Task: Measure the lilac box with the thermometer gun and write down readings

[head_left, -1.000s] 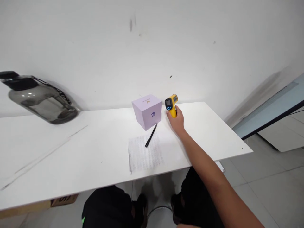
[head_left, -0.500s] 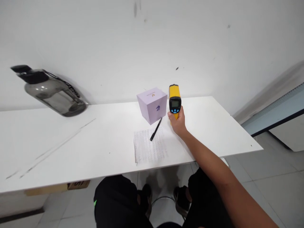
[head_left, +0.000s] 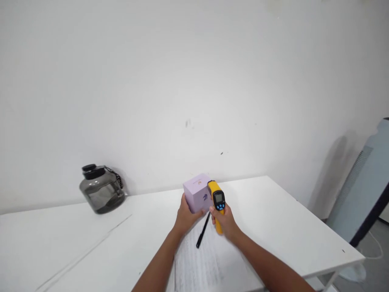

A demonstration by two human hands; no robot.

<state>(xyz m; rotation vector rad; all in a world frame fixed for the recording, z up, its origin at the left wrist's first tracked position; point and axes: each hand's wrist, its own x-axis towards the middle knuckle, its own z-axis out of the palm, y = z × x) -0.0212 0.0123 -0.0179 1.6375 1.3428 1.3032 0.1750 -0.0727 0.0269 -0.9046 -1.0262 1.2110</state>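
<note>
In the head view my right hand point(head_left: 225, 221) is wrapped round the grip of a yellow and black infrared thermometer point(head_left: 216, 190), its small screen and blue buttons facing me. My left hand point(head_left: 184, 215) grips the lower left side and front of a lilac box point(head_left: 194, 194), thumb across the front face. The thermometer's front end is close against the right side of the box; whether they touch I cannot tell. Just below the box, a black pen point(head_left: 203, 231) lies on a sheet of paper covered in writing point(head_left: 197, 263).
A dark see-through water bottle point(head_left: 105, 192) with a black lid and strap stands at the left by the wall point(head_left: 194, 81). The white table point(head_left: 258, 215) ends at the right, beyond which leans or stands a pale blue panel-like object point(head_left: 355, 186).
My left hand has come into view and taken hold of the lilac box. The thermometer has moved to the box's right side and tilted. The camera has turned upward.
</note>
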